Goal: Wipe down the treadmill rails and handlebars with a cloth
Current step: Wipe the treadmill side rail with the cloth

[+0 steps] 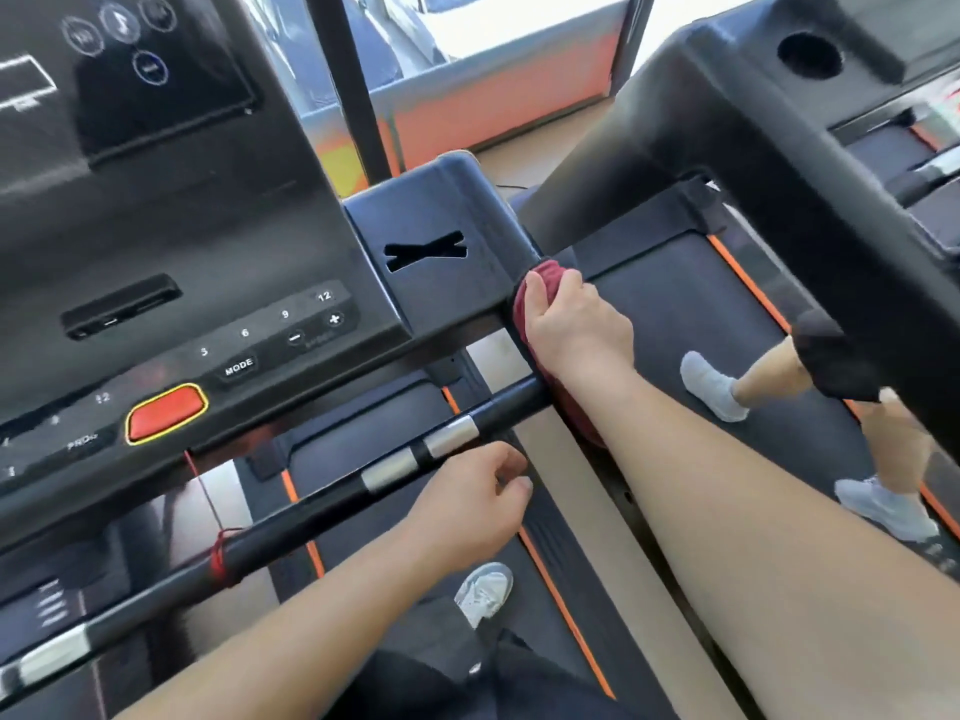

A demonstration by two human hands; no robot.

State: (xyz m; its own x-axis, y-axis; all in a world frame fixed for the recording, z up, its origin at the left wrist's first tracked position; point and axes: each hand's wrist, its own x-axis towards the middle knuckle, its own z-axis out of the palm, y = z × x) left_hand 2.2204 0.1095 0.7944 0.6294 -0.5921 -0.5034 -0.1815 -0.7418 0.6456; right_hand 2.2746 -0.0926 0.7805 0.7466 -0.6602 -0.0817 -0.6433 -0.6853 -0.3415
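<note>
Cloth (545,275), red, mostly hidden under my right hand (576,330); only edges show above fingers and below wrist. Right hand curled over cloth, pressing it onto side rail at right corner of console (208,252); rail itself covered there. Left hand (467,501) loosely curled, holding nothing, just beside front handlebar (395,465); contact unclear. Console top cut off. Round cup recess (809,54) on neighbouring treadmill: interior too dark to read.

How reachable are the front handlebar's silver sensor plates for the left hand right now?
Probably yes: the left hand hovers empty right beside the silver sensor plates, nothing between. The right hand holds the cloth.
</note>
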